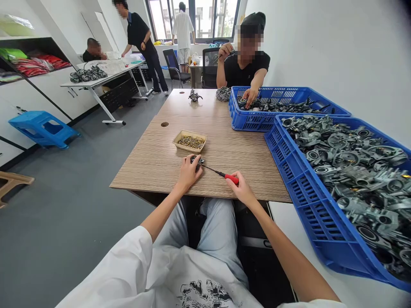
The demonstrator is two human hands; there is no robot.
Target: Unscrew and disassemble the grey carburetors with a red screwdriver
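My left hand is closed around a small dark metal part, keeping it on the wooden table; the fingers cover much of it. In my right hand is a screwdriver with a red and black handle, held near the handle's end. Its thin shaft points left, and the tip meets the side of the metal part. Just beyond my left hand sits a beige tray of small brass-coloured pieces.
Right of me a blue crate is heaped with grey metal castings. Behind it stands a second blue crate, where a seated co-worker's hand reaches in. One metal casting lies at the table's far end.
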